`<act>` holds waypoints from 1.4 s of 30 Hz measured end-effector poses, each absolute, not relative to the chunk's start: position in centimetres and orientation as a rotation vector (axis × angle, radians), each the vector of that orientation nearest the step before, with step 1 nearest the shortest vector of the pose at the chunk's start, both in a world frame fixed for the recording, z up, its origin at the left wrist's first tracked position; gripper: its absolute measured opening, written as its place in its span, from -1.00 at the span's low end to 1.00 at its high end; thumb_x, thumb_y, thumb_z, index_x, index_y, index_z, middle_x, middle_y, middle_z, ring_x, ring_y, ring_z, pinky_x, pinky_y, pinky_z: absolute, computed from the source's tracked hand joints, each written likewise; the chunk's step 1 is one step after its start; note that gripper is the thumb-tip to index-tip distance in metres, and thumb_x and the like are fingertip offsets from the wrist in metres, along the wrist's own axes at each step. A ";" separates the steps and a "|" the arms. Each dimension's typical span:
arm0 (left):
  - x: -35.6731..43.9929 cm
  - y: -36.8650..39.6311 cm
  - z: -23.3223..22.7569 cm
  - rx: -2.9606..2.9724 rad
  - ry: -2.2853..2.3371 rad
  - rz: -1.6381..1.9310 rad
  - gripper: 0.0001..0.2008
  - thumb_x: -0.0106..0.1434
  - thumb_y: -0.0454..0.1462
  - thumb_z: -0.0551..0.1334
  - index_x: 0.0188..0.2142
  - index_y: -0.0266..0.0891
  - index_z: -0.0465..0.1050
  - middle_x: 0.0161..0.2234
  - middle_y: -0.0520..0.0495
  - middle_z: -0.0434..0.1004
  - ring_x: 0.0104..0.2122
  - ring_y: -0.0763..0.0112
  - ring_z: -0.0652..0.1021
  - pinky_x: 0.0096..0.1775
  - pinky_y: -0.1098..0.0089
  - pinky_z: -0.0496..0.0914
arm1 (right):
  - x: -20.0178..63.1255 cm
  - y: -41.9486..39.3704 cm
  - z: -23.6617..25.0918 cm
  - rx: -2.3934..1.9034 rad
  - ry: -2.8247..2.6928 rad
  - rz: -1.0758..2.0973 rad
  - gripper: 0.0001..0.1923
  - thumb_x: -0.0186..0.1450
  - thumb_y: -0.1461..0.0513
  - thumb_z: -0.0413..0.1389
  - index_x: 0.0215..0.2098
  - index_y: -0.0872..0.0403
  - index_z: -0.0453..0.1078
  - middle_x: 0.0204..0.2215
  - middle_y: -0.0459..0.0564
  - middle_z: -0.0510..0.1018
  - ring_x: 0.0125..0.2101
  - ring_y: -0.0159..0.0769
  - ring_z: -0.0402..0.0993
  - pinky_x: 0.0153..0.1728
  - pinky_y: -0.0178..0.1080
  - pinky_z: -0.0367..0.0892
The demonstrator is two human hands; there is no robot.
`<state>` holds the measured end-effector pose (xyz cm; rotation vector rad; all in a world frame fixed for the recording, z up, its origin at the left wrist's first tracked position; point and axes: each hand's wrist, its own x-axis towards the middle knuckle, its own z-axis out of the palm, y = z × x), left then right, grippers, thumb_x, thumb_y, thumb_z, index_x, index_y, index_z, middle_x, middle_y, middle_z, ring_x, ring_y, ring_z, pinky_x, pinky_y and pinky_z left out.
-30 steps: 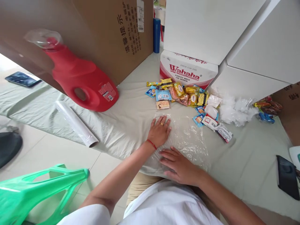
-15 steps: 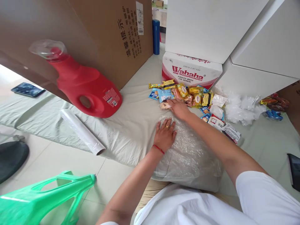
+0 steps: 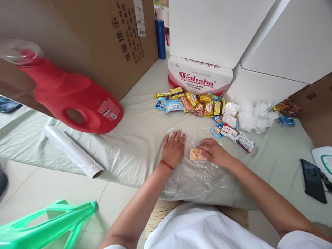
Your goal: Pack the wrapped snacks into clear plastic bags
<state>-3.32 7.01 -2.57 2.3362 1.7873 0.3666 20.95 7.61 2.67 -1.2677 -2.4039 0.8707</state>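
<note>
A sheet of clear plastic film (image 3: 192,180) lies spread and wrinkled at the near edge of the cloth-covered surface. My left hand (image 3: 173,148) presses flat on the film's left part, fingers stretched out. Over its middle, my right hand (image 3: 214,151) grips a small, pale orange, rectangular snack pack (image 3: 195,154); the fingers cover its right end. Behind both hands, a heap of wrapped snacks (image 3: 193,99) in yellow, blue and brown packets rests against a white and red water carton (image 3: 199,77). Blue and white packets (image 3: 229,131) lie right of the heap.
Crumpled clear plastic (image 3: 255,117) sits farther right. To the left stand a red jug (image 3: 77,93) and a large cardboard box (image 3: 103,41), with a film roll (image 3: 74,152) in front. A phone (image 3: 313,180) lies at right; a green stool (image 3: 49,221) is below left.
My right hand has come back from the snack heap toward me, bringing the pale orange pack onto the film. My left hand stays on the film. The view has shifted to the right.
</note>
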 end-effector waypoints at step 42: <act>-3.3 7.3 -2.3 2.321 1.804 0.362 -0.47 0.53 -0.15 -0.09 0.40 -0.08 0.29 0.46 -0.10 0.21 0.46 0.09 0.20 0.41 -0.12 0.08 | 24.6 12.0 7.9 -1.387 -2.287 0.111 -0.59 0.53 0.11 -0.04 0.18 0.02 0.52 -0.23 0.09 0.49 -0.22 -0.13 0.42 -0.19 -0.13 0.36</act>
